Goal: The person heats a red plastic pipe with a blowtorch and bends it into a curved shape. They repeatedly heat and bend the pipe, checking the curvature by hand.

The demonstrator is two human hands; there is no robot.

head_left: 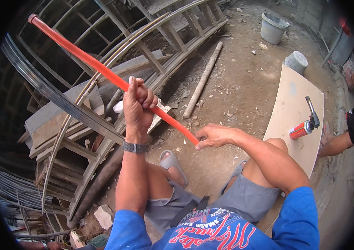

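1. Orange pipe (102, 69): it runs slantwise through the view, its far end up toward ten o'clock and its near end just off the middle, toward four o'clock. It is straight for much of its length, and its far end has a collar-like rim.
2. Left hand (138, 100): toward ten o'clock from the middle, wrapped around the pipe with fingers curled and thumb pointing up along it. A dark watch (135, 147) sits on this wrist.
3. Right hand (216, 136): toward four o'clock, pinching the pipe's near end between thumb and fingers.
4. Gas torch (301, 130): at three o'clock, a red canister with a black burner head, standing on a pale board (283, 108) to the right of the person's right knee.
5. Wooden pole (204, 79): on the dirt ground toward one o'clock, beyond the hands.
6. Grey bucket (272, 31): upright, between one and two o'clock. A second grey container (296, 61) lies closer, at two o'clock, just beside the board's far end.
7. Ladder-like wooden frame (152, 58): it stretches from eight o'clock round to twelve, with long grey strips (60, 89) at ten o'clock.
8. Co-worker (337, 143): at three o'clock by the rim, apparently crouching or seated, though the dark edge hides most of the body.
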